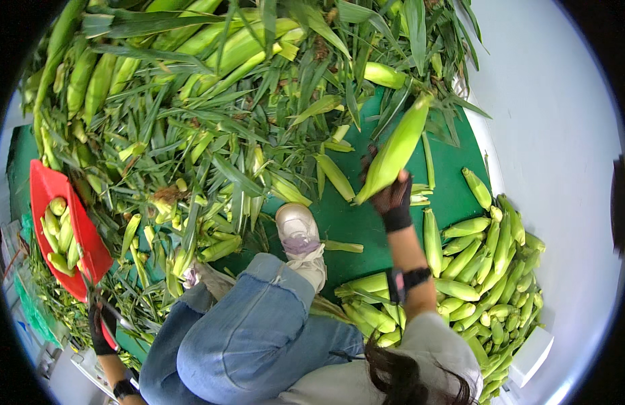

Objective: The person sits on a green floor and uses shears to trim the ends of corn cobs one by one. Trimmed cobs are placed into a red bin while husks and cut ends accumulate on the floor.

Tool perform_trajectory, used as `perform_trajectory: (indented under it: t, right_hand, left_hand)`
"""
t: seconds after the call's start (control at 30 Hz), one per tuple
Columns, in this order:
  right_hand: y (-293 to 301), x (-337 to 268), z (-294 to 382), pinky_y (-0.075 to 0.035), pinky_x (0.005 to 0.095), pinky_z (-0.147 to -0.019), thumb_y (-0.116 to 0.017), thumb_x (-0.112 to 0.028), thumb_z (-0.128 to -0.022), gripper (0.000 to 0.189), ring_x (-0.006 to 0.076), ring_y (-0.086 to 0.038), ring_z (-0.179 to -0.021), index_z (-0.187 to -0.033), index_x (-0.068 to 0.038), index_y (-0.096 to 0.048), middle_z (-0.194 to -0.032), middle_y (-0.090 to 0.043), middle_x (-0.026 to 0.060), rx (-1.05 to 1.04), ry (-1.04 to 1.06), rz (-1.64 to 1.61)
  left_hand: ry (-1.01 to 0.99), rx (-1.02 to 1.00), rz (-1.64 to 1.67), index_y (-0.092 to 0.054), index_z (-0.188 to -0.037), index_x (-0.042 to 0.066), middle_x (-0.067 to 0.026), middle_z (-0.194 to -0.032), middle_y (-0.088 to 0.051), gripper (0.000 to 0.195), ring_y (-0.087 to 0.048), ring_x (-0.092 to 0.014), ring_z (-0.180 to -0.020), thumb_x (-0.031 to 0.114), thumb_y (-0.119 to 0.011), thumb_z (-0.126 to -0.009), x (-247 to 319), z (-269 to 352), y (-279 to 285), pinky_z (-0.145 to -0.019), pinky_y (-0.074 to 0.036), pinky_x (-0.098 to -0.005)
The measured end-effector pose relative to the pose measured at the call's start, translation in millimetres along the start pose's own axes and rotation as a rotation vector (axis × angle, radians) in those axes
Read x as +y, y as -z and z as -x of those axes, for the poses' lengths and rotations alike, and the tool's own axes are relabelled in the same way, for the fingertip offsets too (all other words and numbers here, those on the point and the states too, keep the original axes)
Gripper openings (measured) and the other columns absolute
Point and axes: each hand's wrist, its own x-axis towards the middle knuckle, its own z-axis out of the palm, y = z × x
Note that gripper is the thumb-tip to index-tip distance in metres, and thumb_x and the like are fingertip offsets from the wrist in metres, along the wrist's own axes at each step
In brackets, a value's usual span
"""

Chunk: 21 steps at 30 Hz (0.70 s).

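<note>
My right hand point(391, 195), in a dark mesh glove, grips a large green ear of corn in its husk point(397, 144). The ear slants up and to the right above the green floor mat point(350, 263). At the lower left, my left hand point(100, 324), in a similar glove, holds a metal cutting tool with red handles point(108, 335), which looks like shears. Its blades point in different directions, and part of it is hidden by the hand. Just above that hand is a red plastic scoop-like container point(97, 253) with several small ears inside.
A heap of corn stalks and leaves point(191, 116) spreads across the top and left. Husked-on ears point(474, 273) pile up at the right, beside a white wall-like surface point(550, 152). My shoe point(298, 230) stands mid-mat. A white block point(531, 357) sits at lower right.
</note>
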Motion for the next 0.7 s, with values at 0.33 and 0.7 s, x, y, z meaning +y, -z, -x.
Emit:
perform_trajectory:
  t: [0.33, 0.7]
  right_hand:
    - [-191.2, 75.1, -2.6, -0.043, 0.0549, -0.094, -0.069, -0.04, -0.077, 0.064, 0.0311, -0.053, -0.108, -0.129, -0.013, -0.043, -0.121, -0.053, 0.0109, -0.041, -0.106, 0.028]
    - [-275.4, 141.1, -14.8, -0.044, 0.0369, -0.092, -0.066, -0.004, -0.079, 0.045, 0.0231, -0.056, -0.102, -0.119, -0.003, -0.046, -0.111, -0.056, 0.011, -0.121, 0.158, 0.658]
  left_hand:
    - [0.153, -0.595, 0.136, -0.026, -0.142, 0.009, -0.0133, -0.114, -0.057, 0.079, -0.056, -0.03, -0.107, 0.019, -0.067, -0.074, 29.5, -3.5, -204.0, -0.094, -0.043, -0.0466]
    - [0.375, -1.096, 0.397, -0.03, -0.14, 0.006, -0.0085, -0.118, -0.054, 0.059, -0.054, -0.017, -0.107, 0.011, -0.057, -0.087, -23.0, -9.6, -272.2, -0.093, -0.042, -0.0285]
